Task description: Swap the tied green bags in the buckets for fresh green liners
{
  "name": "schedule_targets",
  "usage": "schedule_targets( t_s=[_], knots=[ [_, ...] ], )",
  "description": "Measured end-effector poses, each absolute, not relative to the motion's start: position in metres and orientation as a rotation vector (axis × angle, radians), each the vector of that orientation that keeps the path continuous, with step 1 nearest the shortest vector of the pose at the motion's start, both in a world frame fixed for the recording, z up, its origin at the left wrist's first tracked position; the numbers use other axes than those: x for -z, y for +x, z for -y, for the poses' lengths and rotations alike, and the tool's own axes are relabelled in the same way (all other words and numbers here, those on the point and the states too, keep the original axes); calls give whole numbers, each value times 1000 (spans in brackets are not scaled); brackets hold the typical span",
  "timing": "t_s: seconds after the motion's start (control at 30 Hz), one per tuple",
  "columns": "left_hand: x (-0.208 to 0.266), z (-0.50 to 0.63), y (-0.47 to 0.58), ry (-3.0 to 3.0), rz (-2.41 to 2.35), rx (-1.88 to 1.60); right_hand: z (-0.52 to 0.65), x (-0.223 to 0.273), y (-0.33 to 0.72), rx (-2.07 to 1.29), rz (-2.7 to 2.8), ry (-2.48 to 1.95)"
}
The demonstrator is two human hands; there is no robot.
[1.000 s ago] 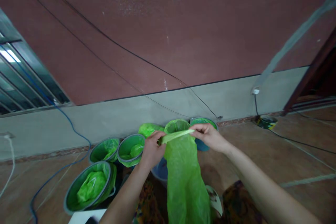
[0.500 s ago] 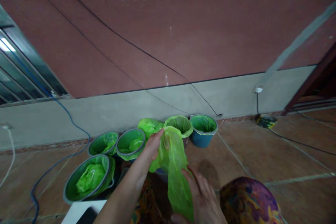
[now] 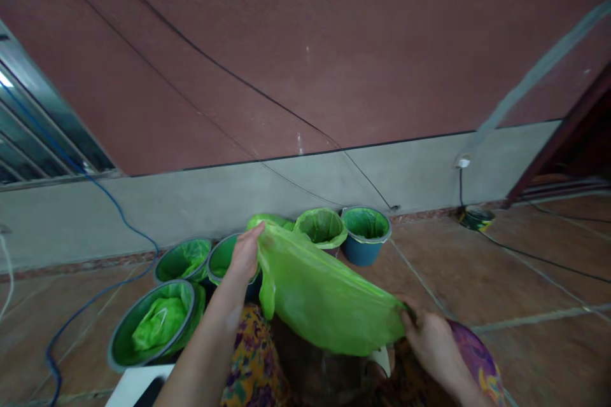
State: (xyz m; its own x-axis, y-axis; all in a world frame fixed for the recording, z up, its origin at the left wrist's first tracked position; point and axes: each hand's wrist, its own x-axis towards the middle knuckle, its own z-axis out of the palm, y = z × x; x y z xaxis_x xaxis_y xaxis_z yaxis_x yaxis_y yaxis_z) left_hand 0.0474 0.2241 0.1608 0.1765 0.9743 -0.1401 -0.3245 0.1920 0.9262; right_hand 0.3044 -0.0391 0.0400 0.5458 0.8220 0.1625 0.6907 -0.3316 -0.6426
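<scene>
A green plastic bag (image 3: pixel 329 296) is stretched between my two hands above my lap. My left hand (image 3: pixel 247 253) pinches its upper left corner, close to the lined buckets. At the opposite end, my right hand (image 3: pixel 424 331) grips the lower right edge. The bag hangs in a wide, slanted sheet and partly covers the floor and a bucket behind it. Just beyond it stand a bucket with a green liner (image 3: pixel 322 229) and a blue bucket (image 3: pixel 364 248), also lined in green.
To the left are more lined buckets, including a large grey-rimmed one (image 3: pixel 153 324) with a bunched green bag inside. A blue cable (image 3: pixel 114 203) runs down to the floor. A small tin (image 3: pixel 477 217) stands by the wall at right. A white object (image 3: pixel 136 385) lies at bottom left.
My right hand has moved right and my left hand has moved left and slightly up. The bag, which hung narrow and gathered, is now spread wide between them.
</scene>
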Motion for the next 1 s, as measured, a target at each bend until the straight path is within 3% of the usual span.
schedule_targets(
  t_s=[0.33, 0.47, 0.73, 0.9, 1.0],
  knots=[
    [-159, -234, 19, 835, -786, -1229, 45, -86, 355, -460, 799, -1637],
    [-157, -236, 11, 787, -719, -1113, 40, -89, 348, -555, 714, -1518],
    [-146, -241, 2, 776, -754, -1275, 24, -93, 333, -630, 472, -1230],
    [-143, -230, 6, 869, -791, -1260, 20, -84, 343, -549, 426, -1275],
    [-143, -216, 17, 1047, -815, -1189, 19, -83, 348, -284, 492, -1571]
  ],
)
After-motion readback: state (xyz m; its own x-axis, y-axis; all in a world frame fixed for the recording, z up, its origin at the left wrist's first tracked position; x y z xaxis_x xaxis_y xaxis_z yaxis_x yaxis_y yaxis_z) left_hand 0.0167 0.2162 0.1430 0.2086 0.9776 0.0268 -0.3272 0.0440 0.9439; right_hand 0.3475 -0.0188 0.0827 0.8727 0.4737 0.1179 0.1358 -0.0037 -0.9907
